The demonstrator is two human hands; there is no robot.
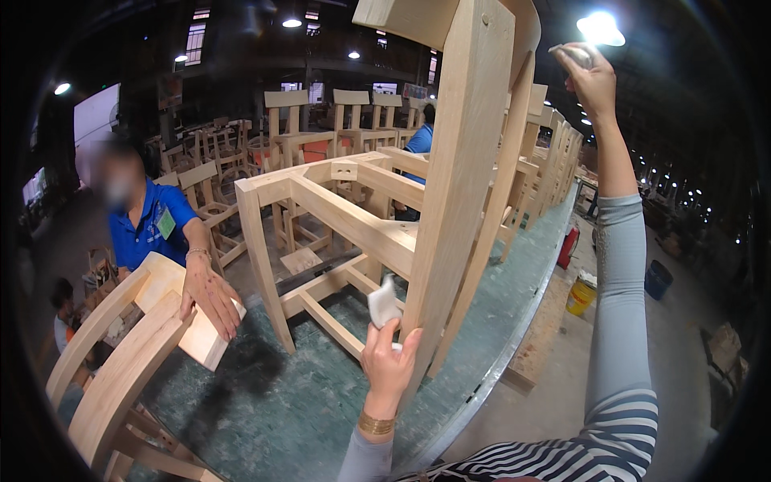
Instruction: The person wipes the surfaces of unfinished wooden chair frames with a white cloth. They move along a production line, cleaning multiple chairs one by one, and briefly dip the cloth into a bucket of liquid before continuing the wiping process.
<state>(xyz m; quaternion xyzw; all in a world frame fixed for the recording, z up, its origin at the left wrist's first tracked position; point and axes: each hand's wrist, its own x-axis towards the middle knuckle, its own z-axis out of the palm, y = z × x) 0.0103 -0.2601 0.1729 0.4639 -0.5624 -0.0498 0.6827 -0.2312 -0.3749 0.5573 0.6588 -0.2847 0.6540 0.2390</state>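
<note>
A pale unfinished wooden chair frame (377,233) lies tipped on a long bench covered in worn grey-green sheeting (273,402), its back post rising steeply toward the top of the view. The left hand (388,365) is closed around a small white folded sanding pad (384,304), pressed against the lower part of that post near the bench's front edge. The right hand (593,80) is raised high beside the top of the chair back, its fingers wrapped on a small grey-white block (572,55).

At the bench's left end a co-worker in a blue shirt (148,225) lays an open hand (210,296) on another light wooden chair part (144,337). The bench runs away toward the right rim, lined with more chairs. Behind is a dim workshop hall with stacked chair frames (337,120), ceiling lamps (601,28), a concrete floor, a yellow bucket (580,296) and a blue bin (658,279) off the bench's right edge
</note>
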